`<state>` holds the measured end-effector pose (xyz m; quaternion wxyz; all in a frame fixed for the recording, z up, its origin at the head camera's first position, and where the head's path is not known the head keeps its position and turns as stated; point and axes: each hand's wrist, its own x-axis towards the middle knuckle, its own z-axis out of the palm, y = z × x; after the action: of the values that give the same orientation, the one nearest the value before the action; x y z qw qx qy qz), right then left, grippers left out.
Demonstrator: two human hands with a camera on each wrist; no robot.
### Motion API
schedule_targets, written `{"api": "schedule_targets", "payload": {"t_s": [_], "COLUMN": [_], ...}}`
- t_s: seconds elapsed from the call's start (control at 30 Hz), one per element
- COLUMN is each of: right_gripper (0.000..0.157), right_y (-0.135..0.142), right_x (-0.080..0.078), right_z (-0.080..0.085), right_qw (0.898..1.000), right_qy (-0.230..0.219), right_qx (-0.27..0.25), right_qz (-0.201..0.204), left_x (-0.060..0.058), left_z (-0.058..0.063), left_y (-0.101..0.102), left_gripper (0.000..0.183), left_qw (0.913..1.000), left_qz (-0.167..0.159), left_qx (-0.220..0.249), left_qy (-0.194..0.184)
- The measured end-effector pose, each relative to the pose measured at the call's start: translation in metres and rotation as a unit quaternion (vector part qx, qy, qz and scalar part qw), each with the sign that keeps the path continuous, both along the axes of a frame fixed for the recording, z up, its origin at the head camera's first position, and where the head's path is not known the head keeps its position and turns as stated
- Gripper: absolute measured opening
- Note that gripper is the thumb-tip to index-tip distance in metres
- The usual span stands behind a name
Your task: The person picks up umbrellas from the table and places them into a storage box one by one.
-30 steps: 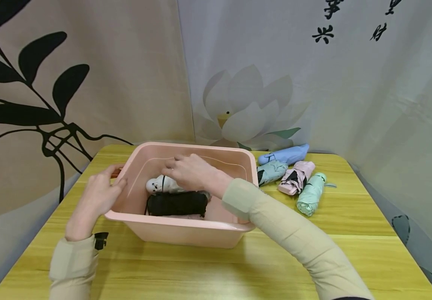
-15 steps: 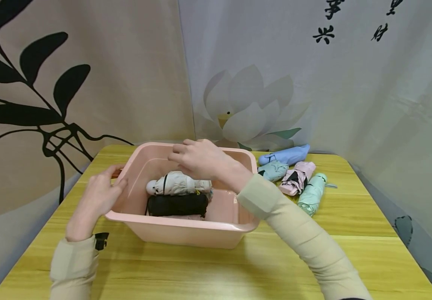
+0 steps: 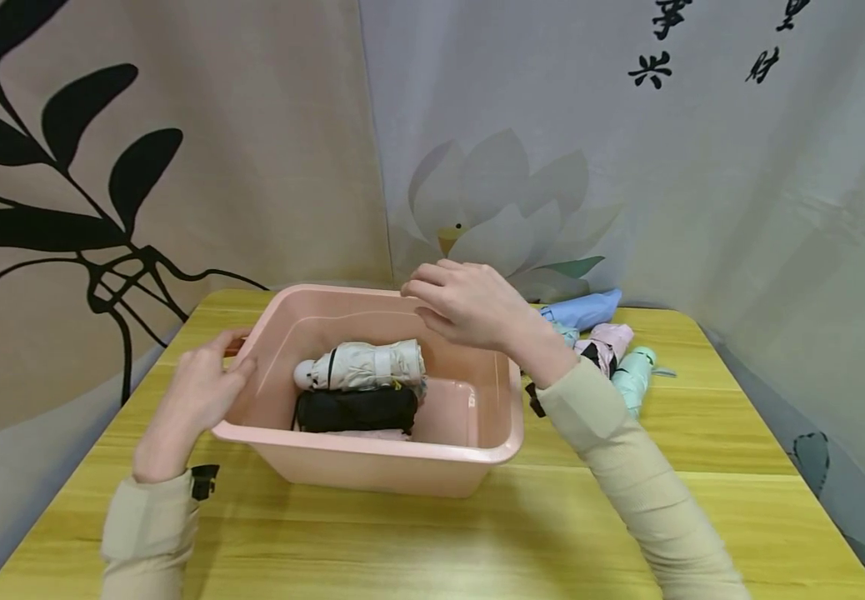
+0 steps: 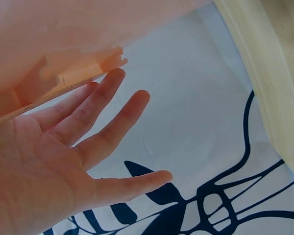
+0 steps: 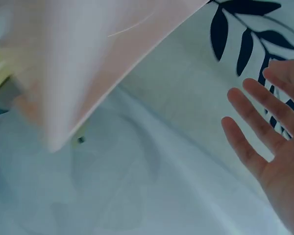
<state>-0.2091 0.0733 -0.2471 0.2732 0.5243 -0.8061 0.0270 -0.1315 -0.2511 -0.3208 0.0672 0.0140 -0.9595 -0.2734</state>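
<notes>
A pink plastic bin stands on the wooden table. Inside lie a white folded umbrella and, in front of it, a black folded umbrella; a strip of pale pink cloth shows beneath the black one. My left hand rests at the bin's left rim, and the left wrist view shows its fingers spread loosely by the rim's underside. Above the bin's back right corner hovers my right hand, fingers relaxed and holding nothing.
Right of the bin several folded umbrellas lie close together: a blue one, a pink one, a mint green one and a teal one mostly behind my right arm. A printed curtain hangs behind the table.
My right hand has lifted from beside the white umbrella and moved up and right to the bin's back right rim, uncovering that umbrella. The left hand has stayed at the left rim.
</notes>
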Motion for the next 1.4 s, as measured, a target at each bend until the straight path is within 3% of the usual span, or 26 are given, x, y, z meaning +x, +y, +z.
{"api": "schedule_targets", "payload": {"t_s": [0.3,0.63,1.03,1.4], "right_gripper": [0.015,0.019,0.022,0.044], "right_y": [0.043,0.086,0.125,0.142], "right_x": [-0.011,-0.016,-0.038,-0.066], "right_z": [-0.027,-0.047,-0.088,-0.138], "right_qw": [0.997,0.988,0.981,0.964], "right_qy": [-0.039,-0.072,-0.118,-0.198], "right_qx": [-0.051,-0.101,-0.084,-0.059], "right_qz": [-0.043,-0.09,-0.132,-0.17], "left_x": [0.001,0.0,0.0,0.002], "left_z": [0.0,0.0,-0.001,0.002], "left_y": [0.001,0.001,0.0,0.0], "left_gripper": [0.05,0.049,0.049,0.05], "left_qw": [1.0,1.0,1.0,1.0], "left_qz": [0.004,0.004,0.004,0.003], "left_qx": [0.0,-0.002,-0.008,0.0], "left_qy": [0.002,0.003,0.003,-0.007]}}
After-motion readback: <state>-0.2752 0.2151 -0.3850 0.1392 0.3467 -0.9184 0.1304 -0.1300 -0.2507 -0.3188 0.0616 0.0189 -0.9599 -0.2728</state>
